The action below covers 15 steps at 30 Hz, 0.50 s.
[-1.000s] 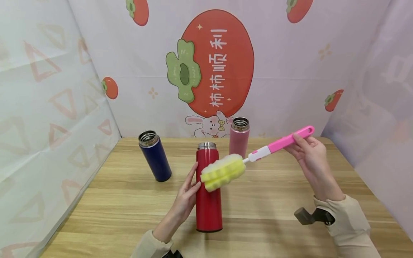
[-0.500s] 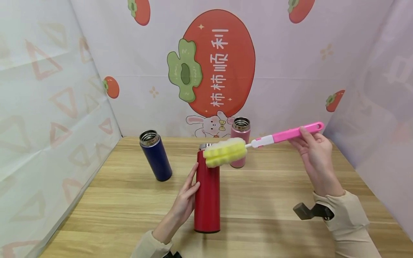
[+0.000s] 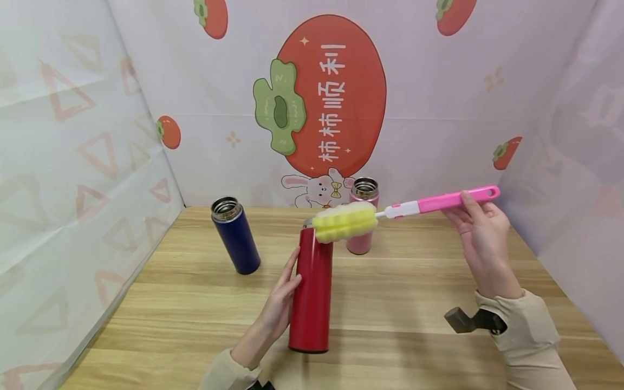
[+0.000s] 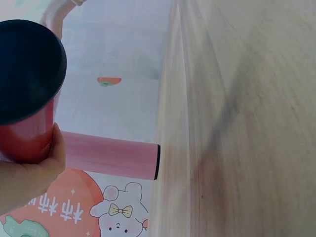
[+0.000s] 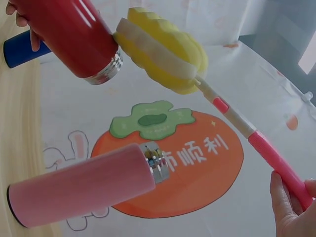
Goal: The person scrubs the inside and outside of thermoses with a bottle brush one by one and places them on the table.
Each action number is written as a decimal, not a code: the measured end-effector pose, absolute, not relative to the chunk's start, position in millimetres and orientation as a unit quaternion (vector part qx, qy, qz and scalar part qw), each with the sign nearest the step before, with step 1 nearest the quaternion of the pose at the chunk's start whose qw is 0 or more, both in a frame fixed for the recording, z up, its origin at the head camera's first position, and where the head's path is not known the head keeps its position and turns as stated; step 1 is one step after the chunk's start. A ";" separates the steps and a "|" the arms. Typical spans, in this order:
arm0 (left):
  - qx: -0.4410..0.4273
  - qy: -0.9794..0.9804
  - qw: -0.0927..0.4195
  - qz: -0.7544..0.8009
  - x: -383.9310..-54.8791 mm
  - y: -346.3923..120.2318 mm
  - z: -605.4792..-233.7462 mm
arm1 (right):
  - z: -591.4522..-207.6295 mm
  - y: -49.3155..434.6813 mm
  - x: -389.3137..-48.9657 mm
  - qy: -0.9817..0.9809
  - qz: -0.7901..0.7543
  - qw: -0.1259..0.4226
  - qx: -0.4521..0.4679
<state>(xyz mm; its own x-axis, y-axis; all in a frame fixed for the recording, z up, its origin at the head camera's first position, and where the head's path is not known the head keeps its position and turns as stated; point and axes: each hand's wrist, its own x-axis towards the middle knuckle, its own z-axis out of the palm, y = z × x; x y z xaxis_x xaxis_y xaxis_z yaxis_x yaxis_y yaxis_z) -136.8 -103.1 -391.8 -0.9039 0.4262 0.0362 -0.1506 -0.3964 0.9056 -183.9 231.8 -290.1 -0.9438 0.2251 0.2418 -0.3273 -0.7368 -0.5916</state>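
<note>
My left hand [image 3: 278, 309] grips a tall red thermos bottle [image 3: 311, 298] round its left side. The bottle is lifted off the table and tilts slightly; its black base [image 4: 29, 74] faces the left wrist camera. My right hand [image 3: 485, 244] pinches the pink handle of a bottle brush [image 3: 346, 219] between thumb and fingers. The brush lies almost level, its yellow and white sponge head pointing left. In the head view the sponge overlaps the bottle's top and hides most of its steel neck [image 5: 106, 71]. The right wrist view shows the sponge close beside that neck.
A dark blue thermos bottle [image 3: 236, 235] stands uncapped at the left on the wooden table [image 3: 195, 325]. Behind the brush stands an uncapped pink thermos bottle [image 3: 359, 244], partly covered by the sponge. A printed backdrop [image 3: 439, 97] closes off the back and sides.
The brush has risen, moved right and turned nearer level, along with my right hand. The red bottle has tilted, its base shifting left, while my left hand keeps its grip.
</note>
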 end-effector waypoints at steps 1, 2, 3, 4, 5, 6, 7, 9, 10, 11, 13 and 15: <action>0.129 0.527 0.172 0.822 -136.7 -103.0 -392.4 | -290.4 232.2 -183.8 -0.329 0.929 0.150 0.077; 0.125 0.531 0.169 0.821 -136.8 -102.7 -393.0 | -290.6 232.7 -183.8 -0.327 0.930 0.152 0.077; 0.121 0.536 0.165 0.819 -137.0 -102.1 -393.5 | -290.8 233.4 -183.6 -0.326 0.930 0.152 0.077; 0.116 0.542 0.161 0.817 -137.2 -101.5 -393.9 | -291.0 234.2 -183.2 -0.323 0.931 0.153 0.077; 0.109 0.548 0.157 0.814 -137.6 -100.9 -394.3 | -291.0 235.0 -182.9 -0.324 0.930 0.156 0.076; 0.101 0.555 0.152 0.812 -137.9 -100.4 -394.6 | -291.1 235.8 -182.6 -0.323 0.930 0.158 0.075; 0.093 0.563 0.148 0.807 -138.4 -99.8 -394.7 | -291.2 236.9 -182.2 -0.320 0.931 0.158 0.075; 0.080 0.582 0.138 0.797 -138.7 -99.3 -394.6 | -291.3 238.9 -181.4 -0.318 0.932 0.158 0.072; 0.073 0.593 0.132 0.791 -138.6 -99.3 -394.5 | -291.3 239.7 -180.8 -0.320 0.931 0.158 0.069; 0.067 0.601 0.125 0.787 -138.4 -99.4 -394.5 | -291.3 240.6 -180.4 -0.324 0.930 0.158 0.067; 0.058 0.615 0.110 0.779 -137.6 -99.6 -394.4 | -291.6 242.3 -179.3 -0.323 0.931 0.154 0.064; 0.056 0.626 0.097 0.772 -136.7 -100.1 -394.1 | -291.7 243.8 -178.2 -0.329 0.930 0.152 0.061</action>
<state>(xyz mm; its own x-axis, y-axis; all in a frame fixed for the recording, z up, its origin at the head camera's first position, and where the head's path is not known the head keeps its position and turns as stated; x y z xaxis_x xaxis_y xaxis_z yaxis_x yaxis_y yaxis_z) -136.7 -100.1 -394.1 -0.9751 0.2191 -0.0350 -0.0796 -0.1981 0.9770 -178.2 243.8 -291.7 -0.9465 0.2416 0.2140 -0.3224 -0.7378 -0.5930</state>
